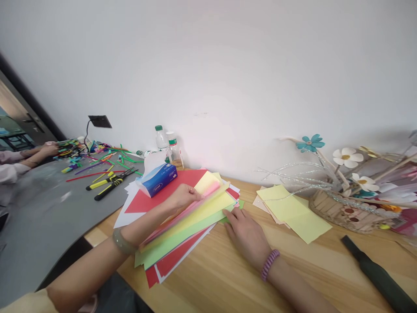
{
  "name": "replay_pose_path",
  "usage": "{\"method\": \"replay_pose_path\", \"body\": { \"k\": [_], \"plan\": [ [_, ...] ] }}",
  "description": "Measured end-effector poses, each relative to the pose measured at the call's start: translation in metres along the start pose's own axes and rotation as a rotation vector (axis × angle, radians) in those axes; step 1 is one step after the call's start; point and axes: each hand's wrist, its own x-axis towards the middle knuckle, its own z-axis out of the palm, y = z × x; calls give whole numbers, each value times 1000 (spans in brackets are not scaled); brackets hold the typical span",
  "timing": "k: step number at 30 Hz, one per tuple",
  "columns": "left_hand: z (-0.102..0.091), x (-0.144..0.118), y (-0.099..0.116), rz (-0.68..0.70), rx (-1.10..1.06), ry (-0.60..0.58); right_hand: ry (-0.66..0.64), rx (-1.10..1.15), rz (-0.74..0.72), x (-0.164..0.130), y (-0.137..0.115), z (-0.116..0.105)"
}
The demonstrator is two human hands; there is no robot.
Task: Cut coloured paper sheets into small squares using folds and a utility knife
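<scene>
A fanned stack of coloured paper (195,221) in green, yellow, pink and red lies on the wooden table (211,265). My left hand (185,198) reaches over the stack, its fingers pinched on the upper edge of a pink sheet (208,190) that looks slightly lifted. At the right end of the green sheets rests my right hand (244,228), fingers bent and spread, the tips touching the paper's corner. A blue tissue pack (159,180) sits on the red sheets (138,202) behind my left forearm.
Yellow sheets (293,208) lie on the right, beside a wooden flower basket (342,211). A dark strap-like object (374,271) is at the right edge. Bottles (174,150) stand by the wall. Pliers (114,182) and pipe cleaners (87,169) cover the grey table; another person's hands (48,150) work there.
</scene>
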Motion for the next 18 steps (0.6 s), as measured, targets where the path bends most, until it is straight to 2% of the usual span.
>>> {"method": "replay_pose_path", "body": {
  "k": [4,7,13,18],
  "plan": [
    [-2,0,1,10,-36,-5,-11,7,4,0,1,-1],
    [-2,1,3,45,17,9,-18,14,8,1,1,-1],
    [6,-14,19,187,319,86,-29,25,10,1,0,-2],
    [18,-30,30,299,531,-10,-36,37,11,1,1,-2]
  ]
}}
